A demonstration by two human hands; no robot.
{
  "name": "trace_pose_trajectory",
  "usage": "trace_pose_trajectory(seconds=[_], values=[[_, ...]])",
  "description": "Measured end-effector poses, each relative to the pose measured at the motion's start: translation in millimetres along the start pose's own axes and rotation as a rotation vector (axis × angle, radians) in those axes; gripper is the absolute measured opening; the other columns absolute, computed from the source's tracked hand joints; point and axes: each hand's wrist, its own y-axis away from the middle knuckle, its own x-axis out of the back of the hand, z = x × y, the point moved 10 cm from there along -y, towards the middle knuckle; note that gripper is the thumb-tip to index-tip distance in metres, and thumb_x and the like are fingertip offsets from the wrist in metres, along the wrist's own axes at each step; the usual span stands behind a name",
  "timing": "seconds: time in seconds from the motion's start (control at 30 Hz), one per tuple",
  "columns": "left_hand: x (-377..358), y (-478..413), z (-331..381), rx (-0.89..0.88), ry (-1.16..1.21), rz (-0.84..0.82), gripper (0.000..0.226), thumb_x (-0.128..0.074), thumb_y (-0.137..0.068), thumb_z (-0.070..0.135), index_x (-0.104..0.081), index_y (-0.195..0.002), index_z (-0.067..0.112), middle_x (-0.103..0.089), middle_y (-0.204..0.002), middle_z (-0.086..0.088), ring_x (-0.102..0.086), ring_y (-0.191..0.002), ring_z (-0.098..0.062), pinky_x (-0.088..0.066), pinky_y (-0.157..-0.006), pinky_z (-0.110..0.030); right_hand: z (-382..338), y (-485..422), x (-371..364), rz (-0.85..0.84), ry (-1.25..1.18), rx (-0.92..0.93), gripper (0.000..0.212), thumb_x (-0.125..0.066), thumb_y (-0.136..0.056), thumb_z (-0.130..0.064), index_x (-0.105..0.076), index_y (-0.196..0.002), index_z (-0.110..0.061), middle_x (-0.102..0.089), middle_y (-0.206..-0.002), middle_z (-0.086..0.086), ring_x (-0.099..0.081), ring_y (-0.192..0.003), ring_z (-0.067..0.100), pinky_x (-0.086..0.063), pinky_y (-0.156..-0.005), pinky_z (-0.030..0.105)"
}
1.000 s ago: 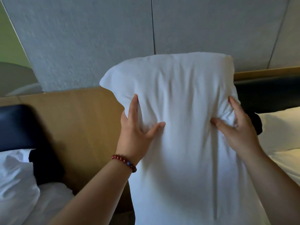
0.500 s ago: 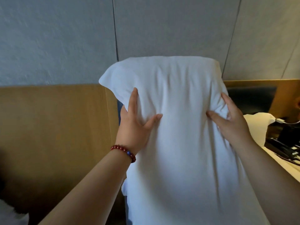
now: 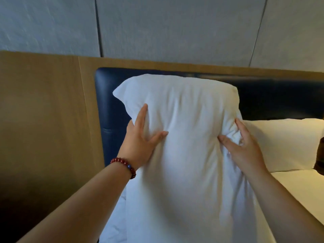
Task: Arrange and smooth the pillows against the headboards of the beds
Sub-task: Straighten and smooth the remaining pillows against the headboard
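A: Where's the pillow (image 3: 184,137)?
B: Upright between both sets of fingers (image 3: 141,116), before the dark headboard (image 3: 112,102); whether it touches that, I can't tell.
A: The grip?
B: Left hand (image 3: 140,144) curled round its left edge, thumb in front; right hand (image 3: 245,151) pinching bunched cloth; second pillow (image 3: 289,142) just right of those fingers.

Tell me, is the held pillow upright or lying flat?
Upright: the pillow stands on end between left hand and right hand, before the headboard.

Two bare forearms reach forward and up. The left hand (image 3: 140,146) grips a pillow (image 3: 184,111) by its edge, thumb spread across the front and forefinger pointing straight up. To its right, the right hand (image 3: 243,149) clutches bunched fabric with curled fingers.
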Motion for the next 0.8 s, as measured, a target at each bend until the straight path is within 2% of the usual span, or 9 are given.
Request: trace_pose_trajectory(seconds=[0.17, 0.33, 0.43, 0.5, 0.53, 0.6, 0.63, 0.7, 0.8], values=[[-43, 3, -37, 0.079, -0.137, 0.007, 0.084, -0.061, -0.088, 0.047, -0.003, -0.149, 0.046, -0.01, -0.16, -0.001, -0.019, -0.143, -0.014, -0.015, -0.101, -0.018, 54, -6, -31, 0.026, 0.012, -0.003, 0.076, -0.07, -0.079, -0.054, -0.034, -0.145, -0.042, -0.047, -0.124, 0.003, -0.047, -0.096, 0.012, -0.038, -0.086, 0.026], [-61, 13, -48, 0.132, -0.183, -0.018, 0.083, -0.058, -0.091, 0.045, 0.002, -0.146, 0.054, 0.002, -0.161, -0.001, -0.018, -0.144, -0.016, -0.017, -0.101, -0.021, 70, -1, -37, 0.066, 0.023, 0.049, 0.077, -0.072, -0.082, -0.045, -0.034, -0.148, -0.032, -0.042, -0.126, 0.005, -0.032, -0.081, -0.006, -0.026, -0.078, 0.007], [-60, 22, -44, 0.093, -0.287, 0.028, 0.079, -0.055, -0.09, 0.05, -0.002, -0.148, 0.05, 0.009, -0.161, -0.001, -0.008, -0.148, -0.022, -0.018, -0.114, -0.032, 78, 1, -42, 0.022, 0.052, 0.066, 0.078, -0.068, -0.083, -0.05, -0.032, -0.149, -0.031, -0.043, -0.133, 0.008, -0.043, -0.1, 0.005, -0.027, -0.083, 0.01], [-57, 35, -22, -0.085, -0.46, 0.106, 0.066, -0.053, -0.094, 0.045, -0.019, -0.15, 0.039, -0.001, -0.161, -0.007, -0.012, -0.146, -0.028, -0.021, -0.116, -0.044, 74, 6, -41, 0.019, 0.134, 0.132, 0.077, -0.058, -0.082, -0.062, -0.033, -0.148, -0.032, -0.045, -0.135, 0.009, -0.044, -0.121, 0.021, -0.035, -0.095, 0.023], [-58, 45, -8, -0.221, -0.521, 0.147, 0.055, -0.054, -0.096, 0.037, -0.034, -0.147, 0.032, -0.017, -0.158, -0.011, -0.022, -0.142, -0.031, -0.025, -0.114, -0.044, 68, 12, -40, 0.026, 0.184, 0.194, 0.074, -0.052, -0.083, -0.067, -0.036, -0.146, -0.031, -0.047, -0.135, 0.01, -0.044, -0.124, 0.026, -0.039, -0.1, 0.033], [-72, 73, 10, -0.461, -0.559, 0.174, 0.033, -0.055, -0.094, 0.027, -0.063, -0.124, 0.017, -0.054, -0.13, -0.011, -0.049, -0.117, -0.03, -0.043, -0.1, -0.042, 50, 33, -36, 0.04, 0.229, 0.36, 0.065, -0.045, -0.087, -0.067, -0.052, -0.136, -0.025, -0.053, -0.129, 0.011, -0.05, -0.118, 0.032, -0.044, -0.096, 0.045], [-81, 85, 9, -0.499, -0.548, 0.131, 0.027, -0.054, -0.093, 0.027, -0.069, -0.112, 0.016, -0.062, -0.114, -0.006, -0.056, -0.102, -0.027, -0.048, -0.088, -0.041, 40, 47, -35, 0.039, 0.235, 0.449, 0.059, -0.044, -0.09, -0.064, -0.06, -0.127, -0.021, -0.057, -0.121, 0.008, -0.054, -0.111, 0.03, -0.046, -0.091, 0.044], [-101, 97, -9, -0.408, -0.536, -0.011, 0.031, -0.048, -0.094, 0.034, -0.07, -0.106, 0.017, -0.064, -0.1, 0.001, -0.058, -0.089, -0.023, -0.05, -0.075, -0.038, 25, 75, -40, -0.013, 0.284, 0.6, 0.05, -0.042, -0.093, -0.059, -0.07, -0.107, -0.021, -0.061, -0.106, -0.001, -0.057, -0.1, 0.023, -0.044, -0.084, 0.041], [-122, 102, -40, -0.259, -0.614, -0.149, 0.048, -0.037, -0.094, 0.05, -0.065, -0.118, 0.02, -0.064, -0.11, 0.001, -0.059, -0.1, -0.025, -0.05, -0.086, -0.038, 27, 93, -67, -0.25, 0.279, 0.649, 0.046, -0.043, -0.094, -0.058, -0.071, -0.102, -0.023, -0.059, -0.099, -0.008, -0.057, -0.093, 0.016, -0.045, -0.083, 0.038]])
